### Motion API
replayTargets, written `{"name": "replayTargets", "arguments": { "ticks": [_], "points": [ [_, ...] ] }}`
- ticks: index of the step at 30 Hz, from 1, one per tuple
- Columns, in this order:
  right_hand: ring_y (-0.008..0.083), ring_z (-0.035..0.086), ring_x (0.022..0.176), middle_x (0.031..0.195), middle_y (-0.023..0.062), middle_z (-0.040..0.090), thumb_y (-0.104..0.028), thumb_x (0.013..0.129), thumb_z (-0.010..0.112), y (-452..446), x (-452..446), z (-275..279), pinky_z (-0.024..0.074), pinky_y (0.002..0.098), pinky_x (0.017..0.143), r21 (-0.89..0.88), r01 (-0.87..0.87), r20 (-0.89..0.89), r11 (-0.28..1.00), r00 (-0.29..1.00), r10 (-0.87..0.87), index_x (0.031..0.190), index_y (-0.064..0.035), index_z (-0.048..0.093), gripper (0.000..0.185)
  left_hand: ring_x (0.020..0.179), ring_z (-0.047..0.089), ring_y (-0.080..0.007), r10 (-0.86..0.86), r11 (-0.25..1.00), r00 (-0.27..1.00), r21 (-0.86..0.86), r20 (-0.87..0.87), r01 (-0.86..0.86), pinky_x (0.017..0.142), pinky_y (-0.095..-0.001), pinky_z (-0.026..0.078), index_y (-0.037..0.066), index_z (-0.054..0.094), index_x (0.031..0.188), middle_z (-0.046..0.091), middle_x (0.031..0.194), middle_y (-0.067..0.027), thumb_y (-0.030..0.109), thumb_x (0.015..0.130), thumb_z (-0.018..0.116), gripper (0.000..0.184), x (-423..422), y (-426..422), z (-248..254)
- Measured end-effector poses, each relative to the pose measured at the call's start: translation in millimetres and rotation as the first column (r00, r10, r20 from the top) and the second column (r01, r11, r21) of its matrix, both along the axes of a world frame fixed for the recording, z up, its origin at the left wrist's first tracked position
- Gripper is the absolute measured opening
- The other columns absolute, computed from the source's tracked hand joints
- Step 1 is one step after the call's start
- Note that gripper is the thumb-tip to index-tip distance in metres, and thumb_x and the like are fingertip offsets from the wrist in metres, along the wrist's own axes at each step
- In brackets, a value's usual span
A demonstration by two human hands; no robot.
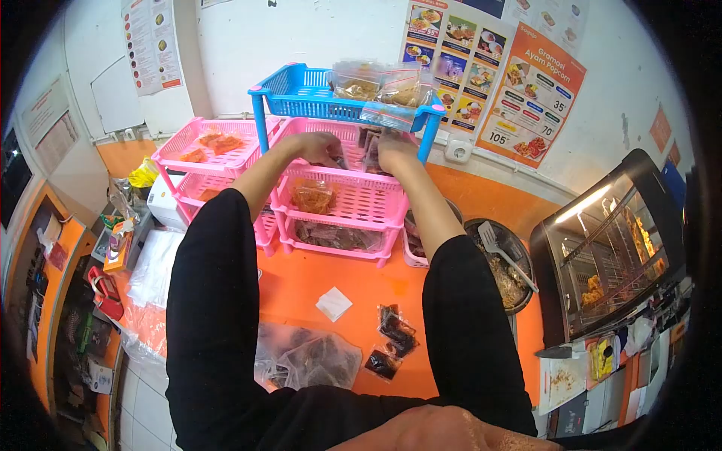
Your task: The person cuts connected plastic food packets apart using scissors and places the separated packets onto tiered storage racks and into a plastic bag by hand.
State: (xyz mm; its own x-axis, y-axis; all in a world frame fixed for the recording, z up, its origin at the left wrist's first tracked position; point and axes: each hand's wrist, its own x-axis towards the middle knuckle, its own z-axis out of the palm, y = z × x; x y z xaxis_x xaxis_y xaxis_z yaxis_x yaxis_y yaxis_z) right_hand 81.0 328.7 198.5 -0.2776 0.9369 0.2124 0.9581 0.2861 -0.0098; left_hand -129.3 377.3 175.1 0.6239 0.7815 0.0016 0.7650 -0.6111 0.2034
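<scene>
My left hand (320, 148) reaches into the upper pink basket (301, 128), its fingers bent around the edge of a small dark packet (340, 156). Beside it, my right hand (395, 152) is in the same basket, fingers curled at dark plastic packets (371, 149); its fingertips are partly hidden. Above both hands stands a blue basket (301, 101) holding clear zip bags (357, 83) of brownish food. The pink tier below carries a bag of orange food (313, 197), and the lowest tier holds dark packets (331, 235).
Several dark sauce packets (395, 334), a white paper square (333, 304) and a clear plastic bag (316, 358) lie on the orange table (301, 278). At right are a black pan (505, 286) with a spatula (508, 254) and a lit glass display case (609, 248). Another pink rack (177, 146) stands left.
</scene>
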Motion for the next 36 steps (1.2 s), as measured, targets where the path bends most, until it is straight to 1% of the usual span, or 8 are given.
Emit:
{"name": "replayTargets", "arguments": {
  "ticks": [3,5,9,12,17,27,33,36],
  "points": [
    [0.0306,0.059,0.106,0.117,0.0207,0.058,-0.007,0.079,0.051,5.6,-0.7,-5.3,0.0494,0.0400,0.085,0.105,0.010,-0.010,0.994,1.000,-0.009,0.116,0.0013,0.053,0.039,0.088,0.058,-0.0256,-0.015,1.000,0.966,0.030,0.257,0.008,0.077,-0.0358,0.047,0.003,0.060,0.104,0.061,0.100,-0.0122,0.034,0.072,0.075,0.047,10.7,-9.2,-0.3],
    [0.0307,0.058,0.107,0.118,0.0203,0.057,-0.010,0.080,0.051,7.4,-1.8,-6.5,0.0491,0.0402,0.086,0.172,0.022,-0.061,0.985,0.998,-0.011,0.116,0.0008,0.054,0.039,0.092,0.057,-0.0250,-0.048,0.998,0.969,-0.021,0.242,0.054,0.077,-0.0356,0.047,0.003,0.060,0.104,0.061,0.100,-0.0127,0.034,0.072,0.075,0.047,18.1,-10.0,3.0],
    [0.0326,0.056,0.111,0.125,0.0213,0.052,-0.020,0.079,0.052,15.1,-1.8,11.1,0.0460,0.0413,0.091,-0.089,0.041,-0.004,0.995,0.999,-0.042,0.116,-0.0001,0.058,0.042,0.097,0.056,-0.0249,-0.040,0.987,0.952,-0.139,0.303,0.086,0.077,-0.0356,0.047,0.004,0.060,0.107,0.060,0.100,-0.0139,0.034,0.073,0.074,0.047,27.5,-17.5,14.9],
    [0.0331,0.052,0.117,0.129,0.0213,0.049,-0.026,0.079,0.052,16.8,-6.1,10.2,0.0417,0.0417,0.096,-0.137,0.089,-0.165,0.987,0.980,-0.111,0.117,-0.0014,0.058,0.046,0.097,0.056,-0.0245,-0.165,0.985,0.948,0.103,0.271,0.142,0.077,-0.0350,0.047,0.006,0.059,0.112,0.060,0.100,-0.0144,0.034,0.071,0.076,0.052,24.2,14.9,-5.3],
    [0.0325,0.046,0.123,0.132,0.0191,0.048,-0.030,0.079,0.052,-8.5,-6.5,29.5,0.0362,0.0434,0.102,-0.204,0.119,-0.199,0.972,0.967,-0.161,0.123,-0.0043,0.055,0.052,0.096,0.058,-0.0263,0.160,0.983,0.929,-0.140,0.333,-0.119,0.083,-0.0363,0.045,0.005,0.061,0.105,0.063,0.103,-0.0140,0.037,0.060,0.082,0.059,42.4,-10.6,15.9],
    [0.0317,0.053,0.115,0.122,0.0171,0.057,-0.026,0.077,0.054,-6.7,-9.3,20.9,0.0401,0.0443,0.097,-0.066,0.084,-0.175,0.994,0.980,-0.095,0.115,-0.0046,0.060,0.044,0.090,0.056,-0.0186,0.084,0.991,0.820,-0.132,0.566,-0.011,0.078,-0.0314,0.046,0.011,0.062,0.112,0.064,0.103,-0.0113,0.022,0.080,0.064,0.033,33.3,35.4,-16.1],
    [0.0321,0.053,0.114,0.123,0.0176,0.055,-0.020,0.079,0.052,29.6,-2.4,-11.9,0.0422,0.0487,0.093,0.110,0.067,-0.168,0.992,0.985,-0.048,0.118,-0.0089,0.057,0.040,0.089,0.056,-0.0188,0.220,0.961,0.707,-0.275,0.673,-0.037,0.076,-0.0325,0.045,0.002,0.061,0.108,0.063,0.102,-0.0122,0.019,0.085,0.055,0.029,56.3,29.0,-11.2],
    [0.0313,0.052,0.115,0.127,0.0176,0.052,-0.020,0.083,0.050,25.0,-3.3,-10.6,0.0425,0.0496,0.092,0.179,0.127,-0.304,0.976,0.950,-0.068,0.123,-0.0115,0.053,0.040,0.100,0.057,-0.0191,0.327,0.901,0.587,-0.431,0.741,0.041,0.089,-0.0314,0.043,0.005,0.058,0.118,0.061,0.113,-0.0105,0.015,0.080,0.060,0.039,57.8,41.7,-18.2]
  ]
}}
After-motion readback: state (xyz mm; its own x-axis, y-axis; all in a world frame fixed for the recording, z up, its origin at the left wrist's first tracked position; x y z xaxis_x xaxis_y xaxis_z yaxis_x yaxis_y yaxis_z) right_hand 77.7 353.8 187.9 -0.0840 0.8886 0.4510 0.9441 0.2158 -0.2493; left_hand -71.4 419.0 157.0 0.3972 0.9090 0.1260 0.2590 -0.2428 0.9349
